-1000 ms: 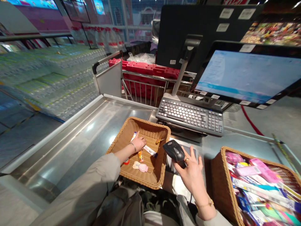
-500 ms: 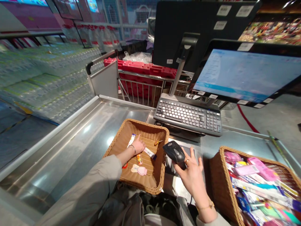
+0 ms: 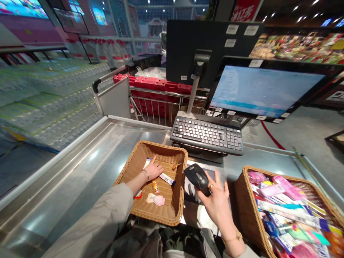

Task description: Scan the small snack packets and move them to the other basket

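Grasping a black scanner (image 3: 196,175), the person's right hand (image 3: 216,200) has its outer fingers spread; the scanner's small badge cannot be read. The left hand (image 3: 153,171) reaches into a brown woven basket (image 3: 177,195), its fingertips down at a white-and-blue packet (image 3: 168,178); from here I cannot tell whether they grip it. Near it in the basket lie a small orange tube (image 3: 155,186) and a pink-and-cream piece (image 3: 158,200). At the person's right, a second basket (image 3: 240,199) is heaped with packets and pink boxes, their print too small to make out. Beyond sits a black keyboard (image 3: 205,133), then a lit screen (image 3: 266,87) with unreadable text and a dark monitor back (image 3: 182,46) wearing white stickers. Farther off, a red banner (image 3: 245,10) bears pale characters, and a sign (image 3: 335,96) at far right starts with "P".
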The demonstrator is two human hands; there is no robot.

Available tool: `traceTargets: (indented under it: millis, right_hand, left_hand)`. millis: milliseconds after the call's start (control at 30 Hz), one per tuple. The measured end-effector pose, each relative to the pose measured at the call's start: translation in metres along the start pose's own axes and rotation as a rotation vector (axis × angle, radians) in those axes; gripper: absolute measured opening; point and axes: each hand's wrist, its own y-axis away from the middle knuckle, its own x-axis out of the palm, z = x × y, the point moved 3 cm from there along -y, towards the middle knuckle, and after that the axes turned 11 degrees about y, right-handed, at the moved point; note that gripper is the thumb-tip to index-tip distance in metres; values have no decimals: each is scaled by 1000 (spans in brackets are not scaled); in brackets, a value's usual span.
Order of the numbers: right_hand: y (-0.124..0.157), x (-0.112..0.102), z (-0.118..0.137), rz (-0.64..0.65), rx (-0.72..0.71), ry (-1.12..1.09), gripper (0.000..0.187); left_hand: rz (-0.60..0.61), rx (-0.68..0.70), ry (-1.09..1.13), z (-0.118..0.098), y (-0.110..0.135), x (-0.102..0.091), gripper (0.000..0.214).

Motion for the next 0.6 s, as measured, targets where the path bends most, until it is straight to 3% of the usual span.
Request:
traceTargets:
  millis: [233,600]
  right_hand:
    - [3,-11,0,2,11,-21,24]
    - [10,-31,-1,-2,30,-34,27]
  left_hand:
    - [14,-64,14,-1,8,-21,9]
    - [-24,-270,81,-10,39,-74,20]
